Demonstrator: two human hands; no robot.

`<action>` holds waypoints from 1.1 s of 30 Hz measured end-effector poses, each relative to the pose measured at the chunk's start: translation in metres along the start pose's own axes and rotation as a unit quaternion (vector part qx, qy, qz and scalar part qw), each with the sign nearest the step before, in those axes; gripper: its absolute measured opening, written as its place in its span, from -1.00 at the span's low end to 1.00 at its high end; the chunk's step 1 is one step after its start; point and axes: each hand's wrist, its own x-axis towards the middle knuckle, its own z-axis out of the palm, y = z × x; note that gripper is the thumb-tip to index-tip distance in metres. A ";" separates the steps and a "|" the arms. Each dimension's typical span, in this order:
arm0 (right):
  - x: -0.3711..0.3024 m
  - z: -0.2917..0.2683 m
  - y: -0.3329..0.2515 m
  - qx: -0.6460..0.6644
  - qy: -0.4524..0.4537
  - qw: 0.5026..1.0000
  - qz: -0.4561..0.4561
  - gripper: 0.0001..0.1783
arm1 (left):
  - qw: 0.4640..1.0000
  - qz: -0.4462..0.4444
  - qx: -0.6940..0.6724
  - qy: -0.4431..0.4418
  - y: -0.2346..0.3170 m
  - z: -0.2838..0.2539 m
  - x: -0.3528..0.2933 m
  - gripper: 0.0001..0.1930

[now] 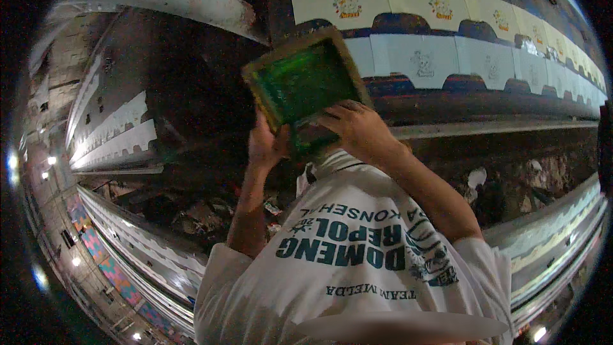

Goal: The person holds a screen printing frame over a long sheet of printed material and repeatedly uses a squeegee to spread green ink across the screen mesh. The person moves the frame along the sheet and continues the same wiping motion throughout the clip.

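Observation:
A screen printing frame [306, 76] with a worn wooden rim and a green inside is held up, tilted, in front of my chest. My left hand [269, 144] is closed on its lower left corner, thumb on the near side. At the lower right, my right hand [357, 128] curls its fingers over the near edge and grips the rim. A dim patch between my hands is too dark to make out. Beyond the frame, pale cut fabric pieces [421, 62] lie in a row with small dark prints, some partly behind the frame.
A farther row of cream fabric pieces [440, 5] carries yellow and orange prints. The long table edge [498, 129] runs to the right. Another long table with pale pieces [121, 134] stands at the left. Scraps and litter [204, 214] lie on the dark floor.

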 end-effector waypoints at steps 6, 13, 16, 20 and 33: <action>0.083 0.052 -0.054 0.029 -0.001 0.998 -0.051 -0.34 | 0.999 0.002 -0.028 0.021 -0.072 -0.080 -0.006 -0.09; 0.096 0.058 -0.050 0.049 0.013 0.998 0.032 -0.37 | 0.998 -0.038 -0.029 -0.032 -0.090 -0.080 0.050 -0.12; 0.076 0.049 -0.028 0.045 0.040 0.994 0.090 -0.37 | 0.994 -0.010 -0.054 -0.092 -0.082 -0.045 0.088 -0.09; 0.046 0.043 -0.005 0.015 0.061 0.987 0.147 -0.35 | 0.985 0.056 -0.097 -0.132 -0.076 0.011 0.122 -0.03; 0.025 0.051 0.005 0.022 0.036 0.977 0.209 -0.29 | 0.979 0.047 -0.113 -0.163 -0.083 0.058 0.122 0.06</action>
